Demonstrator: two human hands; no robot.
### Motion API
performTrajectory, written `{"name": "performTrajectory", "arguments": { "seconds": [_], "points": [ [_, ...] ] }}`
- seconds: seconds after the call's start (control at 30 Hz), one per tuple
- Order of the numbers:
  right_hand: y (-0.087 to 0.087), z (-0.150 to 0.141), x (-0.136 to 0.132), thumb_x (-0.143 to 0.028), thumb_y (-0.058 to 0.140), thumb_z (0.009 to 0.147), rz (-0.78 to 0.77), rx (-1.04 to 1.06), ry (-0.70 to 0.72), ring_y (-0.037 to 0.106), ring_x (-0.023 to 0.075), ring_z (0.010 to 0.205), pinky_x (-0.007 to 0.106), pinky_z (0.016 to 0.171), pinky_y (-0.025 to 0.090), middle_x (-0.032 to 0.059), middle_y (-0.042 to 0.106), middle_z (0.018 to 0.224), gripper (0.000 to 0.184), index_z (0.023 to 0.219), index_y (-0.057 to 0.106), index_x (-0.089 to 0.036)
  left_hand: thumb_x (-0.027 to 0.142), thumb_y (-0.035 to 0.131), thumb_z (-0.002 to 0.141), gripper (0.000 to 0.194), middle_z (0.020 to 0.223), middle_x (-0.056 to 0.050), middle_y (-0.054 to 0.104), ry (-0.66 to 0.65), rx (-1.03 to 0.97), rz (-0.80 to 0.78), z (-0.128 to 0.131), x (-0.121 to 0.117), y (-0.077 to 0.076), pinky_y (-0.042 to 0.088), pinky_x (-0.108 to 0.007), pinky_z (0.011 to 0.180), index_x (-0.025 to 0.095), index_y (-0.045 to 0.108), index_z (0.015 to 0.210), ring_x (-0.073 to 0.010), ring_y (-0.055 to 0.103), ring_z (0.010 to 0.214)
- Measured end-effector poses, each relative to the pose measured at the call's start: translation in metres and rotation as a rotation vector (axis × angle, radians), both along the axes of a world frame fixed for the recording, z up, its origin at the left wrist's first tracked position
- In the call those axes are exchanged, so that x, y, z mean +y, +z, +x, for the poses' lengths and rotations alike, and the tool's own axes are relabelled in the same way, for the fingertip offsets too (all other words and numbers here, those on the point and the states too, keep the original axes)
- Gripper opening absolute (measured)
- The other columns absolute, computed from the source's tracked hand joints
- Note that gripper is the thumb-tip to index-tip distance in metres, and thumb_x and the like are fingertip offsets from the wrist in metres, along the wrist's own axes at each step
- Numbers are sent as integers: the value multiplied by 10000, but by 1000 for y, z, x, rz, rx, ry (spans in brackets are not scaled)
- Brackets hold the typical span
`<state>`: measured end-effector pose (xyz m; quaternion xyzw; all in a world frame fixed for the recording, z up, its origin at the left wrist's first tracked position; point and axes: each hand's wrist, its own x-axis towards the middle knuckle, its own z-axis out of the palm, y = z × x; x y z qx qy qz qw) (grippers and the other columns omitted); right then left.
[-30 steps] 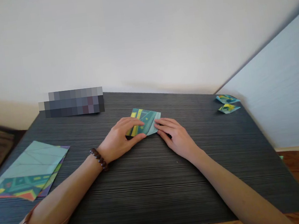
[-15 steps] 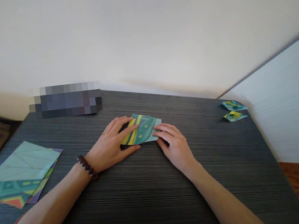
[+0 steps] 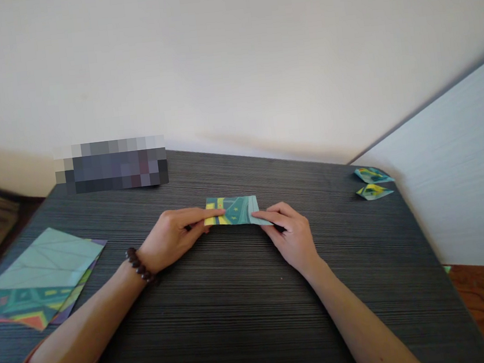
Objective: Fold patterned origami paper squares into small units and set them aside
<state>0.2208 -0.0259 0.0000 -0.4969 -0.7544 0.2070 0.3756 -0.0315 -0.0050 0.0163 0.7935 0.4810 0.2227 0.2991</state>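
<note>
A folded sheet of patterned paper (image 3: 239,210), green with yellow stripes and small stars, is between my hands over the middle of the dark table. My left hand (image 3: 180,232) pinches its left end, index finger on top and thumb at the near edge. At the right end, my right hand (image 3: 289,234) grips the pale corner between thumb and fingers. The fingertips beneath the paper are hidden.
Flat sheets of printed paper (image 3: 54,261) overlap at the left of the dark table (image 3: 240,321). Two folded paper pieces (image 3: 374,183) lie near the far right corner. A blurred-out object (image 3: 113,167) is at the back left, by the wall (image 3: 228,60).
My left hand has gone from fingers spread over the paper to a pinch on its left end. The paper now looks narrower and straighter, and my right hand still holds its right end.
</note>
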Motion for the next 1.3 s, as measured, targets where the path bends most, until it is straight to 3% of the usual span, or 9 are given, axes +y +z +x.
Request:
{"name": "performTrajectory", "arguments": {
  "seconds": [0.17,0.4,0.57,0.8,1.03,1.3],
  "points": [
    [2,2,0,-178,503,876,-71,71,73,636,140,900,301,839,499,7,689,1005,268,1081,652,-263,322,603,804,245,1167,-2,643,2,-242,-187,-2,5,-1,493,-299,917,261,701,1021,-198,621,1026],
    [-2,6,2,-239,594,821,-164,185,146,650,176,934,327,843,518,5,674,1097,267,1078,656,-277,321,694,721,285,1043,-31,699,-5,-438,-379,-1,5,-8,515,-336,912,203,707,980,-214,655,959],
    [-6,5,1,-261,665,761,-211,288,103,657,187,914,334,824,534,9,667,1105,269,1030,675,-275,269,731,676,374,991,-34,714,-40,-598,-505,5,3,-7,527,-353,894,196,673,1038,-203,672,912],
    [-4,6,3,-246,600,814,-203,219,186,665,165,890,304,824,522,4,705,1009,254,1055,677,-277,278,746,652,220,944,-27,723,-13,-532,-380,2,7,-8,531,-307,872,196,735,856,-197,673,885],
    [1,5,2,-224,567,831,-78,112,209,635,168,973,311,875,498,17,667,1089,254,1052,678,-284,315,714,680,334,1020,-26,706,-69,-478,-462,2,7,-8,519,-351,893,231,705,1004,-216,656,948],
    [0,6,5,-303,624,806,-62,126,224,636,167,890,310,810,504,29,668,980,145,911,716,-265,313,751,636,241,947,-29,717,-64,-367,-273,3,8,-3,493,-313,864,221,746,858,-201,647,889]
  ]
}}
